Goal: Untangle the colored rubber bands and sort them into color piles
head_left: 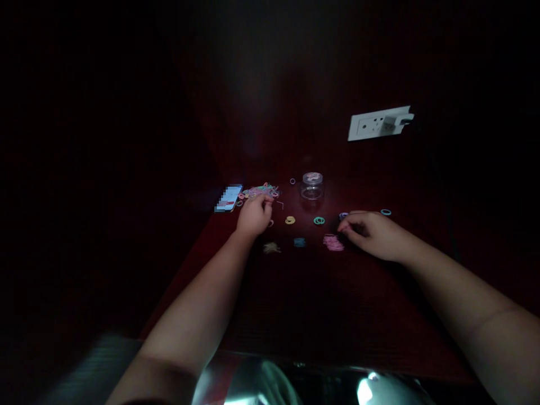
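My left hand (254, 215) rests at the near edge of a mixed pile of small coloured hair ties (262, 191), its fingers curled; what they hold, if anything, is hidden. Fingertips pinched, my right hand (377, 235) hovers beside a pink heap of hair ties (333, 243); anything in the pinch is too small to make out. Partly behind its fingers lie purple hair ties (343, 215). Between the hands are yellow hair ties (290, 220) and green hair ties (319, 220). Nearer me sit a beige bunch (271, 247) and a blue bunch (299, 242).
A clear lidded jar (312, 188) stands at the back of the dark red table (312, 298). Left of the pile lies a lit phone (229, 198). One teal hair tie (385, 212) is beyond my right hand. A wall socket (379, 124) holds a plug.
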Motion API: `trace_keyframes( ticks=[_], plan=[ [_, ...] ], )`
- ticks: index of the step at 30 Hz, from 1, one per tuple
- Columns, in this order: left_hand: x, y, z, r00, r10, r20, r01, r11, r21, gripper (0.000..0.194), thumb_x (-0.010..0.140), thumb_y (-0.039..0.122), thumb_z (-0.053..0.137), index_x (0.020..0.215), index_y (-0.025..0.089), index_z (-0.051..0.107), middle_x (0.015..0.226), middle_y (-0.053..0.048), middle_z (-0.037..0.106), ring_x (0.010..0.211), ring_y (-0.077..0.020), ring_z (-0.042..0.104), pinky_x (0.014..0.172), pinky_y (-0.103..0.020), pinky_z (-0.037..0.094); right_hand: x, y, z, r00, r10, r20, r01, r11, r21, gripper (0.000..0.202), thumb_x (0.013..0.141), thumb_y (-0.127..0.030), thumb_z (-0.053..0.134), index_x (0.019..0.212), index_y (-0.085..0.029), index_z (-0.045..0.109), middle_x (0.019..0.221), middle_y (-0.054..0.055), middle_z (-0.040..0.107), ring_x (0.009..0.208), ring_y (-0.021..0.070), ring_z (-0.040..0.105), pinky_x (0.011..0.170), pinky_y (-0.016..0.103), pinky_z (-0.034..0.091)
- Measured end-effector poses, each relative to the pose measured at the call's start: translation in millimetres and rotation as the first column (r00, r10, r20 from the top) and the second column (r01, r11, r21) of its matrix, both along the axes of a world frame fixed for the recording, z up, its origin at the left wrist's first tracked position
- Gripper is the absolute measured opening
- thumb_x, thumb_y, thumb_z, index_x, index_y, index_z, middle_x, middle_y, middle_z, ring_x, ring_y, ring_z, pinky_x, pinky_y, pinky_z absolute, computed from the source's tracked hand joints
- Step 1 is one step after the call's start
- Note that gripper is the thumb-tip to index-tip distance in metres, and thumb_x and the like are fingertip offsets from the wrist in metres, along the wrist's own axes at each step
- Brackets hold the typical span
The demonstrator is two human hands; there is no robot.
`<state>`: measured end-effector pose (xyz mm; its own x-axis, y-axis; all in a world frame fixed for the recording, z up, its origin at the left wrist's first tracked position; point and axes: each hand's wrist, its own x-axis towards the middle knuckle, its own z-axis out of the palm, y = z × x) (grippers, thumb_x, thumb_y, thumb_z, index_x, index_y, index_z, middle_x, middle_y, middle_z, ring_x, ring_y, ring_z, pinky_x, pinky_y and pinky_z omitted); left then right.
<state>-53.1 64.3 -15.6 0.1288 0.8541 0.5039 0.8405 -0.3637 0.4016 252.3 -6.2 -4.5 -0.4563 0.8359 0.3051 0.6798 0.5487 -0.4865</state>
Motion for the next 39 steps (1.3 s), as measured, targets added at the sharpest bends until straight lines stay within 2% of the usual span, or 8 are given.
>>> trace_keyframes(
  ticks=[2,6,12,16,21,28,34,39],
  plan=[
    [-10,14,-8.8,0.996,0.083,-0.009,-0.084,0.990,-0.116,0.029,0.091,0.021,0.045,0.111,0.018,0.067,0.120,-0.009,0.069,0.113,-0.0242,0.062,0.103,-0.038,0.047,0,0,0.9,1.000,-0.014,-0.012,0.014,0.999,0.030,0.017,0.082,-0.021,0.054,0.083,-0.020,0.070,0.084,0.005,0.070,0.073,0.0200,0.064,0.067,0.031,0.047],
    [-9,26,-20.9,0.998,0.034,-0.052,-0.043,0.980,-0.196,0.037,0.091,0.021,0.042,0.120,0.023,0.066,0.131,-0.004,0.065,0.125,-0.0230,0.056,0.109,-0.041,0.042,-4,-3,3.7,1.000,-0.021,-0.018,0.022,0.999,0.042,0.017,0.083,-0.020,0.053,0.083,-0.020,0.070,0.083,0.005,0.071,0.073,0.0206,0.065,0.066,0.032,0.048],
    [4,22,-18.7,0.985,-0.102,-0.139,0.060,0.959,-0.278,0.040,0.096,0.032,0.038,0.125,0.030,0.065,0.148,0.004,0.051,0.139,-0.0211,0.041,0.119,-0.044,0.028,-7,-5,6.9,0.999,-0.032,-0.021,0.032,0.999,0.024,0.017,0.084,-0.022,0.053,0.083,-0.020,0.070,0.083,0.005,0.071,0.074,0.0208,0.065,0.067,0.032,0.048],
    [7,18,-16.7,0.967,-0.133,-0.216,0.058,0.945,-0.323,0.043,0.097,0.036,0.034,0.130,0.032,0.062,0.149,0.005,0.050,0.141,-0.0219,0.038,0.121,-0.048,0.024,-6,-5,6.4,0.999,-0.032,-0.019,0.032,0.999,0.018,0.017,0.084,-0.022,0.053,0.082,-0.021,0.069,0.082,0.005,0.071,0.072,0.0201,0.064,0.066,0.031,0.047],
    [9,16,-16.7,0.966,-0.121,-0.227,0.053,0.957,-0.285,0.043,0.095,0.034,0.037,0.129,0.028,0.063,0.143,0.004,0.056,0.138,-0.0237,0.041,0.120,-0.047,0.027,-5,-4,4.2,1.000,-0.020,-0.016,0.020,1.000,0.011,0.017,0.086,-0.023,0.052,0.082,-0.021,0.068,0.080,0.004,0.069,0.071,0.0188,0.062,0.066,0.030,0.046],
    [10,13,-13.3,0.960,-0.154,-0.235,0.102,0.971,-0.218,0.038,0.091,0.028,0.043,0.116,0.026,0.071,0.129,0.001,0.067,0.128,-0.0208,0.052,0.117,-0.040,0.034,-5,-5,4.0,1.000,-0.018,-0.014,0.018,1.000,0.024,0.016,0.087,-0.022,0.053,0.081,-0.020,0.068,0.078,0.003,0.068,0.068,0.0175,0.059,0.064,0.029,0.045],
    [10,10,-11.7,0.958,-0.158,-0.239,0.114,0.976,-0.187,0.032,0.089,0.027,0.047,0.107,0.025,0.074,0.121,0.000,0.071,0.120,-0.0230,0.059,0.111,-0.042,0.041,-6,-7,7.3,0.999,-0.015,-0.033,0.016,0.999,0.038,0.015,0.086,-0.021,0.054,0.080,-0.020,0.068,0.077,0.003,0.068,0.068,0.0178,0.060,0.065,0.030,0.046],
    [10,10,-11.4,0.957,-0.167,-0.238,0.128,0.977,-0.170,0.034,0.086,0.018,0.047,0.106,0.023,0.075,0.119,-0.002,0.072,0.119,-0.0224,0.061,0.111,-0.040,0.042,-7,-7,7.9,0.999,-0.011,-0.041,0.012,0.999,0.037,0.015,0.085,-0.021,0.054,0.079,-0.020,0.068,0.078,0.004,0.068,0.069,0.0185,0.060,0.066,0.031,0.046]
  ],
)
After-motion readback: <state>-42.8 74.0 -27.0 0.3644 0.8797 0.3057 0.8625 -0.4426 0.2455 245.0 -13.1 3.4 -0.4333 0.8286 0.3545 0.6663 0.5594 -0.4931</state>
